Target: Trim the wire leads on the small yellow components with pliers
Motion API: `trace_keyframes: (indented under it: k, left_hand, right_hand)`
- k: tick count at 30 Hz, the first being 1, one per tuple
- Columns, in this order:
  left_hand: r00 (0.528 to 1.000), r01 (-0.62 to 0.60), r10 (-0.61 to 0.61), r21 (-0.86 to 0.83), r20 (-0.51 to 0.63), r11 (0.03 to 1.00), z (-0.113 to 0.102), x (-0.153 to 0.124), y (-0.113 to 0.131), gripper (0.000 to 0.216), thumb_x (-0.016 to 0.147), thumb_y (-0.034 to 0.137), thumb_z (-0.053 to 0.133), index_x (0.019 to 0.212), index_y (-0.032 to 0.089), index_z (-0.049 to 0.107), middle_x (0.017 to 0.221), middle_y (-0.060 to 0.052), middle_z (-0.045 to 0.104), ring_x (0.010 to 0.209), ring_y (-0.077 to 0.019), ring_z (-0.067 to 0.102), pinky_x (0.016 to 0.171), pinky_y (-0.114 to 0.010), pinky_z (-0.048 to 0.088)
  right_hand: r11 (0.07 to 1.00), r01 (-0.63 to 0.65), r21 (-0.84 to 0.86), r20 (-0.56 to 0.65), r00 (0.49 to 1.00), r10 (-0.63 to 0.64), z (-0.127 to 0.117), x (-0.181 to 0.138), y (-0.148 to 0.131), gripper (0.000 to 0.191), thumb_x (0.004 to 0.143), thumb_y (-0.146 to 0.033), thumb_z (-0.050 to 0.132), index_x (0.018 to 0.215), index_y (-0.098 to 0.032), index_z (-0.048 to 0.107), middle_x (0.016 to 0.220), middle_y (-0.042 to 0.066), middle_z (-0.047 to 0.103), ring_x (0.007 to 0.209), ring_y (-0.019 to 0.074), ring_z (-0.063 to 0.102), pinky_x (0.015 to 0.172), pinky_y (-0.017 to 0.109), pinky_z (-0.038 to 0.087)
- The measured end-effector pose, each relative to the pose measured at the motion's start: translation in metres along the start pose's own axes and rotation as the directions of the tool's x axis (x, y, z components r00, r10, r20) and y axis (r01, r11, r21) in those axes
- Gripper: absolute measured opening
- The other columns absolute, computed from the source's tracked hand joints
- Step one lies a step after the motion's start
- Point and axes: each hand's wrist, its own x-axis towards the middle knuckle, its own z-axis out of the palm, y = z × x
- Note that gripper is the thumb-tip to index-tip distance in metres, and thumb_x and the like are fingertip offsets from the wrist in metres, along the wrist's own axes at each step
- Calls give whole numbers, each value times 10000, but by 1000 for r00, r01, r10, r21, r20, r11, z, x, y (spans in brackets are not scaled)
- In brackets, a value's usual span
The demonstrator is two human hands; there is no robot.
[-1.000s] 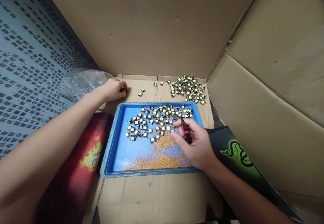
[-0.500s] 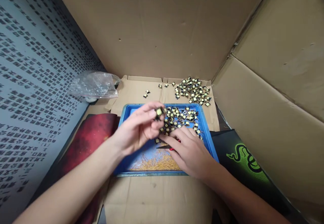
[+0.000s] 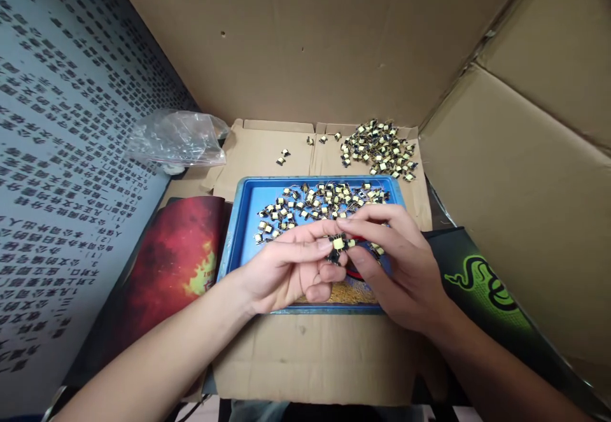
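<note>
Over the blue tray (image 3: 232, 244), my left hand (image 3: 296, 263) is closed on a small transformer (image 3: 338, 243), a black bobbin with yellow tape. More black and yellow parts show around it, so the hand may hold more than one. My right hand (image 3: 401, 263) is just to the right, thumb and forefinger reaching to the transformer's right side. Tucked under its palm are red-handled scissors (image 3: 354, 274), mostly hidden; their blades cannot be seen. Several like transformers (image 3: 329, 196) lie in the tray's far half. Copper-coloured wire clippings (image 3: 346, 293) cover its near edge.
Behind the tray, a heap of transformers (image 3: 379, 148) lies on cardboard, with several loose ones to its left. A clear plastic bag (image 3: 179, 139) rests at back left. A red mat (image 3: 176, 250) and a black mat with a green logo (image 3: 482, 282) flank the tray. Cardboard walls (image 3: 305, 46) stand around.
My right hand has risen from the tray with the scissors and met my left hand at the transformer. The view has shifted, and the scissors' blades have gone out of sight.
</note>
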Motion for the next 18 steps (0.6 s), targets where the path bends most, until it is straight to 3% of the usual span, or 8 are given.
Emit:
trace_keyframes:
  k: [3, 10, 18]
  left_hand:
    - [1000, 5, -5, -37, 6, 999, -1, 1, -2, 295, 845, 148, 786, 1135, 161, 734, 872, -63, 604, 601, -87, 516, 443, -150, 400]
    - [1000, -20, 20, -56, -9, 998, -2, 5, -6, 241, 884, 119, 759, 1122, 123, 717, 868, -65, 609, 620, -85, 567, 489, -148, 460]
    - [992, -127, 129, 73, -17, 989, -5, 4, -7, 126, 972, 175, 700, 1058, 114, 630, 835, -64, 623, 618, -72, 552, 486, -112, 426]
  right_hand:
    - [997, -31, 73, 17, 999, 30, 0, 3, 1, 409, 998, -149, 607, 1341, -357, 688, 1213, 62, 623, 1118, 240, 657, 968, 460, 569]
    - [1000, -13, 11, 38, 999, 13, -1, 3, 4, 348, 1014, -177, 629, 1317, -335, 695, 1198, 65, 660, 1121, 251, 644, 988, 504, 518]
    - [953, -14, 302, -82, 996, 41, 7, -4, 15, 436, 970, -111, 675, 1340, -341, 700, 1212, 46, 664, 1200, 233, 606, 1057, 441, 498]
